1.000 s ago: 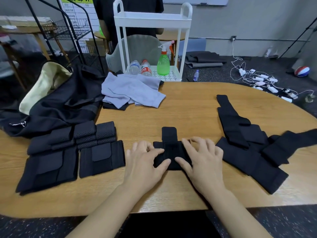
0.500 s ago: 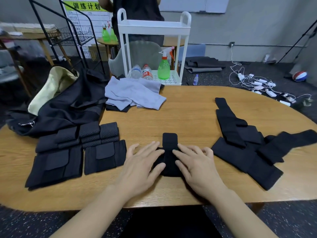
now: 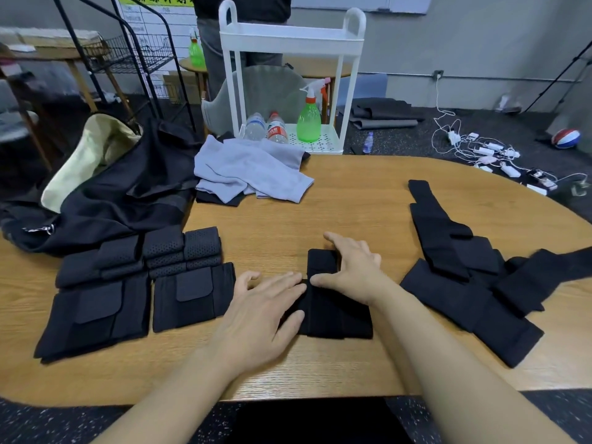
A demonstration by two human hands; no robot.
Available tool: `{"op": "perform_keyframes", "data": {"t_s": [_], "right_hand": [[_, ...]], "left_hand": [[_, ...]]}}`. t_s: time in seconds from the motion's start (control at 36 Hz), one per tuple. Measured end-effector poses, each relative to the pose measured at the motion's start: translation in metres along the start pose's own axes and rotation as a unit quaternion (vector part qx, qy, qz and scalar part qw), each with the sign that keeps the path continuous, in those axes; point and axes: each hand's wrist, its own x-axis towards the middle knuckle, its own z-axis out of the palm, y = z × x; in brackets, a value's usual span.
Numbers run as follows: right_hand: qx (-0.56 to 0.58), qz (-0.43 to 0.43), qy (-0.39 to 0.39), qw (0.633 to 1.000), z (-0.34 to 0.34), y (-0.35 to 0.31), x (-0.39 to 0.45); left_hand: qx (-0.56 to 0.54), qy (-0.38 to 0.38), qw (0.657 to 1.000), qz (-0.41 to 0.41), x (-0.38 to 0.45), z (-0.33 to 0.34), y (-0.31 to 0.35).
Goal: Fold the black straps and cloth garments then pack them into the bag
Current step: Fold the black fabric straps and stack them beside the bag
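Low in the middle of the frame, both hands work on one black strap (image 3: 333, 310) lying on the wooden table (image 3: 352, 203). The left hand (image 3: 266, 307) lies flat with straight fingers pressing the strap's left side, probably to pin the folded layers so they do not spring back. The right hand (image 3: 352, 270) sits just above it, thumb and fingers bent around the narrow tab (image 3: 322, 262) that sticks up from the strap's top edge; it seems to be turning that tab down to close the fold. The two hands nearly touch at the strap's upper edge.

At lower left, folded straps (image 3: 134, 283) lie in neat rows, set aside as finished work by the look of it. At right, a loose pile of unfolded straps (image 3: 464, 283) waits within reach of the right hand. A grey cloth garment (image 3: 253, 171) sits crumpled in the upper middle of the table, not yet folded. The black bag (image 3: 121, 200) slumps at upper left, with a pale bag (image 3: 86, 158) behind it; packing looks some way off.

The black bag's opening cannot be made out, so what it holds is unknown. How many layers the strap has under the left palm is hidden. The pile at right runs off the frame edge. A person standing behind the white cart (image 3: 291, 75) is cut off at the top.
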Motion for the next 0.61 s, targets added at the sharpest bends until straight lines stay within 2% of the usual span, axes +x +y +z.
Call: {"op": "perform_keyframes", "data": {"t_s": [0.11,0.22,0.39,0.61], "right_hand": [[0.064,0.005,-0.026,0.998,-0.009,-0.002,0.002],[0.079,-0.018,0.043,0.996,-0.007,0.001,0.000],[-0.064,-0.129,0.170,0.975,0.007,0.004,-0.031],[-0.210,-0.183,0.290,0.916,0.035,0.006,-0.062]], "left_hand": [[0.000,0.003,1.000,-0.001,0.000,-0.001,0.001],[-0.011,0.004,1.000,-0.009,0.000,-0.001,0.001],[-0.009,0.004,1.000,-0.013,-0.001,-0.001,0.002],[0.003,-0.004,1.000,-0.020,-0.001,-0.001,0.004]]}}
